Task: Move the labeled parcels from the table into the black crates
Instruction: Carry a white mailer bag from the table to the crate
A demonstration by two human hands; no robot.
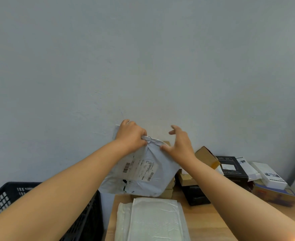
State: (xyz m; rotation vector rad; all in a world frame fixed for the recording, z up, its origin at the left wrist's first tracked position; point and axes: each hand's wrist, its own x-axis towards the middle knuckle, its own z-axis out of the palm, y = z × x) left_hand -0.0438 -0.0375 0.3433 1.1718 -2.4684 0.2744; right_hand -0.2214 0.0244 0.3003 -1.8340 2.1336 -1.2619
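One black crate (84, 221) shows at 8 o'clock, left of the desk (212, 221). One grey labeled mailer (143, 171) is held raised above the desk's far pile, long axis running toward 12. The left hand (130, 134) pinches its bunched top; the right hand (179, 143), fingers spread, touches the same edge. Some seven other parcels lie on the desk.

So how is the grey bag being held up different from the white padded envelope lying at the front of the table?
The grey bag is lifted and tilted, gripped at its bunched top by the left hand; the padded envelope lies flat on the table, untouched. The grey bag shows a printed shipping label with barcodes; the padded envelope's visible face shows none. The bag is thin and crumpled, the envelope quilted. Both are soft mailers.
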